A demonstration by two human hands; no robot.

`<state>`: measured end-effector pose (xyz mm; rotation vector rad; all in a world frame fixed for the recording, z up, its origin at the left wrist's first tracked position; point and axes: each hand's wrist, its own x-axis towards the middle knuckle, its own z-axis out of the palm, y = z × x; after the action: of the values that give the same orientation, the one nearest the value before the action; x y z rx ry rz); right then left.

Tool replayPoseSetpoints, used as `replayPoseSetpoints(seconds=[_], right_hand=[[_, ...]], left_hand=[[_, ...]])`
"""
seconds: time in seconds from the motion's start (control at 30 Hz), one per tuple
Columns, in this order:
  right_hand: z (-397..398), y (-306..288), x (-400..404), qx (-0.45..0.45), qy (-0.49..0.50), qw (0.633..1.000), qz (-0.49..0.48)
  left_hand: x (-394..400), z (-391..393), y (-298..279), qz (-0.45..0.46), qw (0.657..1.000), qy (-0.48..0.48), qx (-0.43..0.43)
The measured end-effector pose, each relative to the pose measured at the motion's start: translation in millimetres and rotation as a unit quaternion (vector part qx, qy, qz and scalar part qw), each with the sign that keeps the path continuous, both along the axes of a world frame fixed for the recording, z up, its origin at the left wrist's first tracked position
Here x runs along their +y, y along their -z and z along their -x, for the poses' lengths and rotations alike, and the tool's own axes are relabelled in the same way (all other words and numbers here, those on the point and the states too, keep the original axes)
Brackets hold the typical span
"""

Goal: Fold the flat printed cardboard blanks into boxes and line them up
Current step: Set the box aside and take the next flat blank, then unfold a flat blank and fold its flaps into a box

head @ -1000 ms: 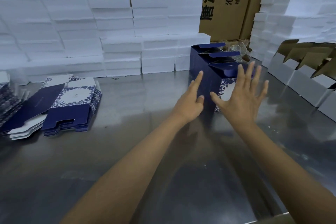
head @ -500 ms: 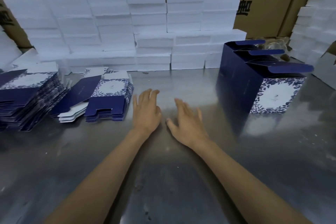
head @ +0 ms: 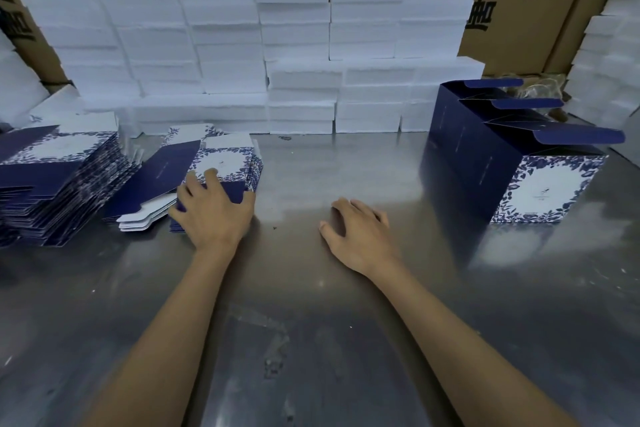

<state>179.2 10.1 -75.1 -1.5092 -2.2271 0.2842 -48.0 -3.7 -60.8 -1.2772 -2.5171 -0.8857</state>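
A person's left hand (head: 214,215) presses spread fingers on a small stack of flat blanks (head: 225,166); the right hand (head: 360,236) rests relaxed on the steel table (head: 311,340). Folded boxes (head: 512,163) line up at right, before white foam blocks (head: 301,55).

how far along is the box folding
Done: three folded boxes stand in a row at right. In hand: the left hand rests on the small stack of blanks; the right hand lies on the table. Left: that stack and a taller one.

flat blanks (head: 221,163) left, folded boxes (head: 512,156) right (foam blocks (head: 298,55) behind)
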Motion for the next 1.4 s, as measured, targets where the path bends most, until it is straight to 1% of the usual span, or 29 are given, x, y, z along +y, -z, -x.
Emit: replayPoseSetpoints(seconds=[0.17,0.27,0.37,0.43,0.5,0.57,0.63,0.7,0.77,0.83,0.9,0.97,1.0,1.03,1.1,1.17,1.23,1.27,1.33,1.4], right_hand=[[0,1,0,0.013,0.0,1.0,0.0],[-1,2,1,0.012,0.001,1.0,0.001],[-1,1,0,0.015,0.001,1.0,0.006],[-2,1,1,0.023,0.003,1.0,0.008],[-3,0,1,0.043,0.005,0.999,0.012],[-3,-2,0,0.073,0.01,0.997,0.019],[-5,-5,-1,0.119,0.018,0.992,0.029],[-8,-8,-2,0.194,0.025,0.979,0.055],[-11,-13,-4,0.3,0.018,0.949,0.099],[-12,-21,-6,0.41,0.009,0.901,0.145],[-13,-32,-7,0.515,-0.003,0.83,0.213],[-17,-40,-6,0.606,-0.027,0.74,0.29],[-21,-43,-6,0.641,-0.035,0.699,0.313],[-26,-45,-5,0.67,-0.039,0.668,0.323],[-38,-46,-3,0.705,-0.043,0.629,0.326],[-46,-44,-2,0.726,-0.038,0.602,0.33],[-52,-39,3,0.737,-0.01,0.601,0.309],[-55,-38,5,0.736,0.004,0.611,0.292],[-60,-38,6,0.726,0.016,0.631,0.272],[-66,-37,7,0.715,0.019,0.646,0.267]], left_hand=[[1,13,1,-0.007,0.998,-0.044,-0.049],[-3,22,-3,-0.012,0.996,-0.055,-0.076],[-6,21,-13,-0.058,0.993,-0.055,-0.083],[-8,16,-21,-0.127,0.988,-0.049,-0.066],[-11,8,-28,-0.194,0.98,-0.041,-0.026],[-14,-1,-33,-0.234,0.972,-0.027,0.016],[-16,-11,-36,-0.258,0.965,-0.016,0.054],[-18,-19,-39,-0.283,0.955,-0.011,0.084],[-19,-31,-41,-0.309,0.945,0.004,0.105],[-21,-50,-41,-0.324,0.939,0.037,0.11],[-23,-75,-39,-0.318,0.941,0.079,0.091],[-27,-102,-35,-0.291,0.946,0.124,0.067],[-30,-115,-31,-0.27,0.949,0.147,0.069],[-32,-126,-28,-0.247,0.951,0.17,0.079],[-36,-144,-21,-0.198,0.952,0.211,0.1],[-38,-153,-15,-0.153,0.95,0.242,0.124],[-40,-154,-14,-0.123,0.945,0.265,0.145],[-40,-151,-14,-0.127,0.941,0.275,0.152],[-38,-143,-18,-0.176,0.931,0.283,0.151],[-33,-129,-24,-0.234,0.93,0.26,0.111]])
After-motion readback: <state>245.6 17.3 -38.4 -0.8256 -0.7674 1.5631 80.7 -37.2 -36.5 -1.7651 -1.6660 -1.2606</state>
